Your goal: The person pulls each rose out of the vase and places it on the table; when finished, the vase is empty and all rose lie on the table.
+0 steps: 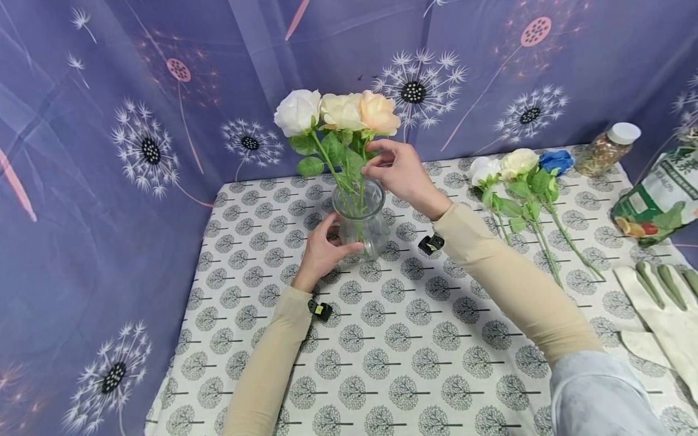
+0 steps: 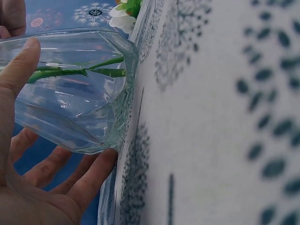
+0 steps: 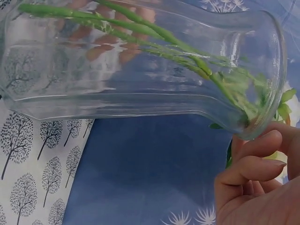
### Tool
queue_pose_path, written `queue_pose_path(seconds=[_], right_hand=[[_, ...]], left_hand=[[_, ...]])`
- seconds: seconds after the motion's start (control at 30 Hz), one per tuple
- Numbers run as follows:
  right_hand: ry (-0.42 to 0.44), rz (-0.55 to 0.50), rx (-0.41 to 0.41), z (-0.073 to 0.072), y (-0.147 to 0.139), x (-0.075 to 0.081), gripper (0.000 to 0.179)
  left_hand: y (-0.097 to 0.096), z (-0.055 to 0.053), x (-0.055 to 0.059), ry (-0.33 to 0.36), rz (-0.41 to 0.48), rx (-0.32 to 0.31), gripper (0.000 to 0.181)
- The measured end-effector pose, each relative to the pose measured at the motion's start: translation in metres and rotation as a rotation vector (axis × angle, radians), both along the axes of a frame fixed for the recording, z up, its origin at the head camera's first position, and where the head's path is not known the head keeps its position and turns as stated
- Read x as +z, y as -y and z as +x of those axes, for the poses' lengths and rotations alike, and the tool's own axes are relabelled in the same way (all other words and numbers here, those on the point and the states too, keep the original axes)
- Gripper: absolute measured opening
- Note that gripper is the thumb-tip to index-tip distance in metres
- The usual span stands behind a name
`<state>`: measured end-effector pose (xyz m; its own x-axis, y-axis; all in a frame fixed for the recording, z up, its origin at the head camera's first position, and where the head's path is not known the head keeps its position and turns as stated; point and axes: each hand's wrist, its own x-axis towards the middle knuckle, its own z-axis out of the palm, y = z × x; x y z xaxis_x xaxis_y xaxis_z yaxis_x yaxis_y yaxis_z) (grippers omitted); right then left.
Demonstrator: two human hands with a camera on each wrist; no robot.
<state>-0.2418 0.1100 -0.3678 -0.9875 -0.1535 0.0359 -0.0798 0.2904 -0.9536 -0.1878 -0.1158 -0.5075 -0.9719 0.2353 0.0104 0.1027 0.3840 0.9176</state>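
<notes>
A clear glass vase [image 1: 376, 233] stands on the patterned cloth. My left hand [image 1: 322, 253] holds its lower body from the left, thumb in front and fingers around the far side. In the vase lean a white rose [image 1: 297, 112], a cream rose [image 1: 342, 111] and a peach rose [image 1: 380, 113], their green stems [image 3: 140, 28] crossing inside the glass. Just above the rim, my right hand [image 1: 402, 174] has its fingers curled at the peach rose's stem, beneath the bloom. In the right wrist view, those curled fingers [image 3: 255, 173] are close beside the vase mouth.
To the right lie a white rose [image 1: 484, 171], a cream rose [image 1: 519, 163] and a blue rose [image 1: 556, 161]. Behind them stands a white-lidded jar [image 1: 608, 150]. A printed bag [image 1: 662, 194] and gloves [image 1: 662, 309] are at the right edge. A purple curtain [image 1: 180, 121] hangs behind the table.
</notes>
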Motion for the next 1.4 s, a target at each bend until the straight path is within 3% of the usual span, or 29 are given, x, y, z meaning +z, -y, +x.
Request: queue_pose_path(seconds=[0.37, 0.7, 1.23, 1.4], right_hand=[[-0.009, -0.046, -0.01, 0.002, -0.003, 0.0, 0.048], [-0.021, -0.107, -0.052, 0.004, -0.008, 0.003, 0.038], [-0.16, -0.196, -0.153, 0.009, -0.019, 0.021, 0.039], [-0.194, -0.29, -0.195, 0.011, -0.025, 0.031, 0.036]], left_hand=[[0.0, 0.002, 0.001, 0.031, -0.012, 0.014, 0.098], [0.001, 0.001, 0.0, 0.003, 0.003, 0.005, 0.093], [0.002, 0.002, 0.0, 0.028, 0.027, 0.002, 0.097], [0.002, 0.001, 0.0, 0.034, 0.032, 0.005, 0.097]])
